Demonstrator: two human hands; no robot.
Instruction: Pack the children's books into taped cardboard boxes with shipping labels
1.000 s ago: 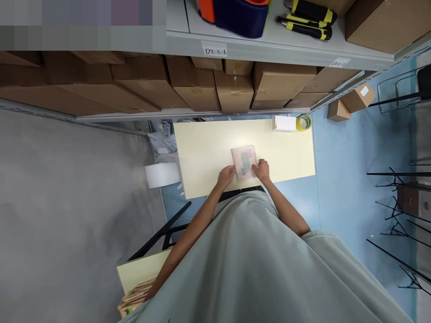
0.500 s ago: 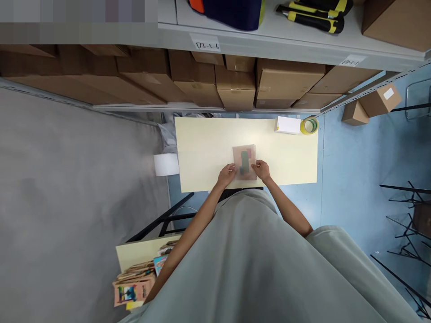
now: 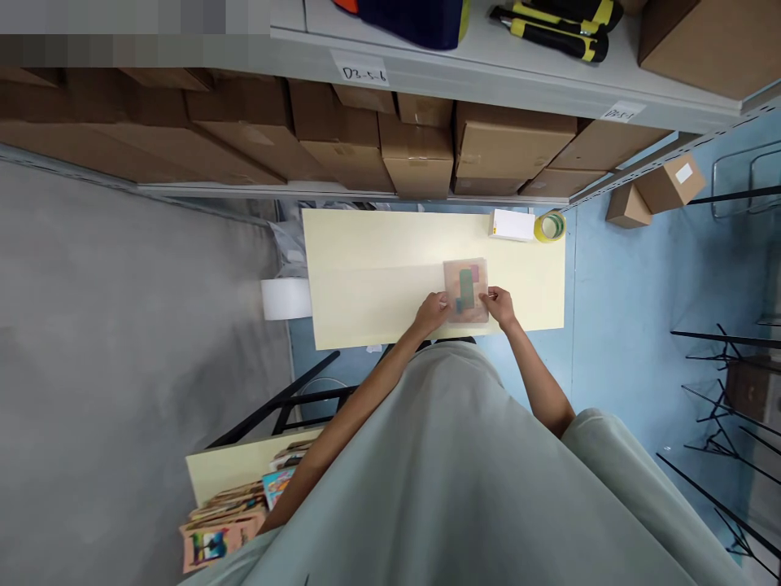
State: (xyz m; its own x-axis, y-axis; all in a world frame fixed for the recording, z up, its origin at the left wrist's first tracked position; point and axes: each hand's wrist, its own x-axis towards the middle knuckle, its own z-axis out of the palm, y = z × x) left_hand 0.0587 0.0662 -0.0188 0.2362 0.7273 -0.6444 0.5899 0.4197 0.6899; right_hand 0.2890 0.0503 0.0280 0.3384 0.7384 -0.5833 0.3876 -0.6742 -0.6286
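Note:
A flat, pinkish square booklet (image 3: 466, 308) with green and purple patches is over the pale yellow table (image 3: 372, 281), near its front edge. Its surface looks milky, as if under a clear cover. My left hand (image 3: 433, 311) pinches its left edge at the lower corner. On the opposite side, the fingers of my right hand (image 3: 499, 305) are closed on the right edge. Whether the booklet rests on the tabletop or is slightly raised, I cannot tell.
At the table's back right are a white box (image 3: 512, 225) and a yellow tape roll (image 3: 550, 227). A shelf (image 3: 451, 77) with cardboard boxes (image 3: 416, 159) and box cutters (image 3: 558, 34) stands behind. Stacked booklets (image 3: 225, 525) lie lower left; a white roll (image 3: 286, 299) is left of the table.
Both hands have moved right along the table with the booklet between them. The whole view has shifted slightly, so the shelf and table appear further left.

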